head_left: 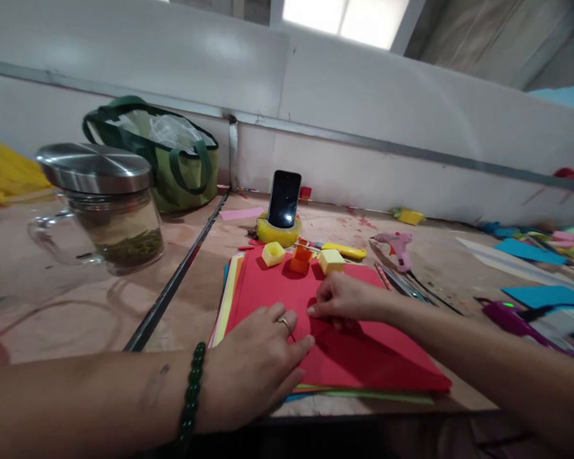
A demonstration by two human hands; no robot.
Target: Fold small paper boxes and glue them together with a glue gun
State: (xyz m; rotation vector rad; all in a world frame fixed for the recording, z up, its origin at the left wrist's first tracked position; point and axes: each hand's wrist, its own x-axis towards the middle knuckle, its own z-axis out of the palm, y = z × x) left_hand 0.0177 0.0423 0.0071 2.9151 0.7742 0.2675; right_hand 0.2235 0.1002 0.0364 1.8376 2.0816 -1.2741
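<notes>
A stack of coloured paper with a red sheet on top lies in front of me. My left hand rests on the sheet's near left part, fingers loosely bent, thumb stretched out, holding nothing. My right hand is closed, its fingertips down on the middle of the red sheet; whatever they hold, if anything, is hidden. Just beyond the hands, along the sheet's far edge, stand a hollow pale yellow paper box, an orange-red paper box and another pale yellow paper box.
Behind the boxes a phone leans on a yellow tape roll, near a yellow cutter. A pink glue gun and purple device lie right. A glass teapot and green bag stand left.
</notes>
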